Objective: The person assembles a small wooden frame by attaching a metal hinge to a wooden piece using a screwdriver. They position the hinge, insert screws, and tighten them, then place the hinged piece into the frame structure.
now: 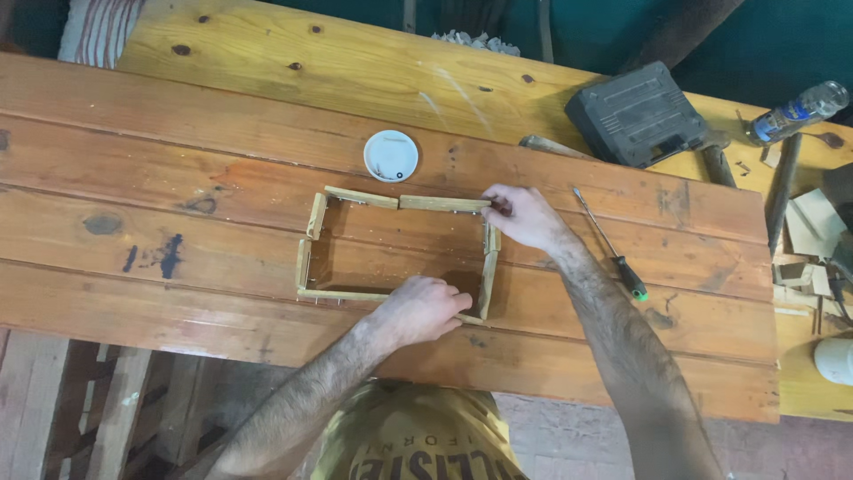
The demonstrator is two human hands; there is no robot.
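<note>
Hands are gripping a rectangular frame of thin pale wooden strips [398, 202] lying mid-tabletop [178, 231]: left hand [422, 309] clasping the near edge, right hand [524, 216] pinching the far corner. A green-handled screwdriver [611, 244] is lying just right; a round white lid [391, 156] is sitting beyond.

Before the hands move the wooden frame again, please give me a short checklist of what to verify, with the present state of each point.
1. Left hand rests on the near side of the wooden frame: ok.
2. Right hand touches the far right corner: ok.
3. Far strips meet end to end: not ok, a small gap shows between them.
4. Left corner closed: not ok, the pieces stand slightly apart.
5. White round lid clear of the frame: ok, it lies apart beyond it.
6. Screwdriver within reach: ok, it lies beside the right forearm.
</note>
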